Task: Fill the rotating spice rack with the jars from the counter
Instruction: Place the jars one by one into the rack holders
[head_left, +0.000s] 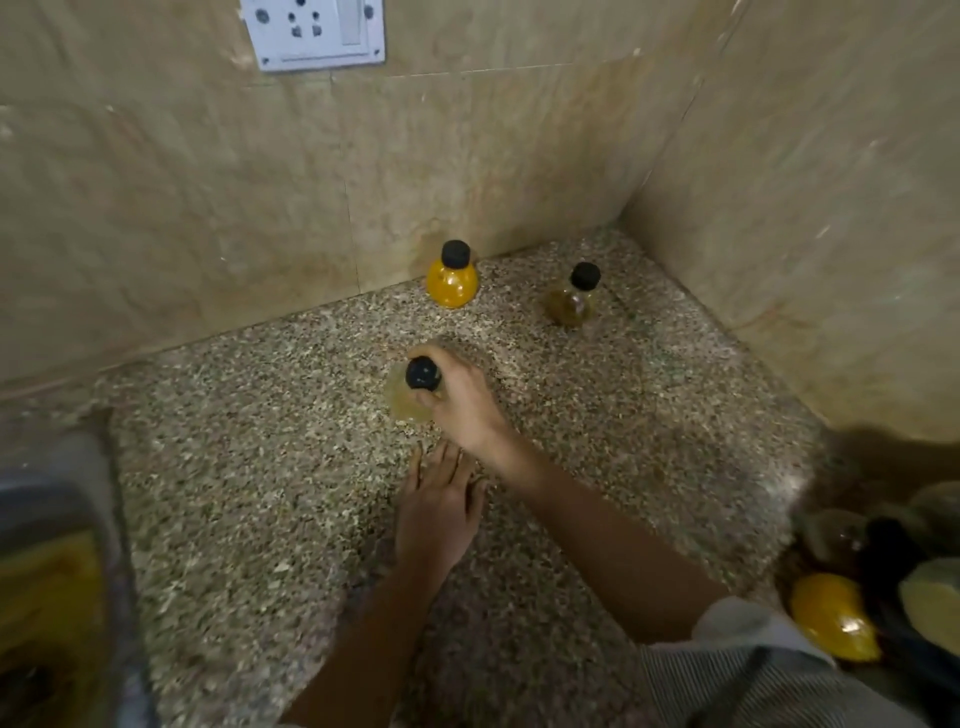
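Note:
Three small round jars with black caps stand on the speckled counter (260, 467). My right hand (460, 402) is closed around the nearest one, a pale tan jar (402, 397), gripping it at the neck just below the cap. A bright yellow jar (452, 283) stands against the back wall. A brownish-green jar (571, 304) stands to its right, near the corner. My left hand (439, 512) lies flat on the counter with its fingers apart, just below my right wrist. The spice rack (883, 582) shows blurred at the right edge, with several jars in it.
Tiled walls meet in a corner at the back right. A white socket plate (314, 34) hangs on the back wall. A steel sink (57, 571) with something yellow in it lies at the left edge.

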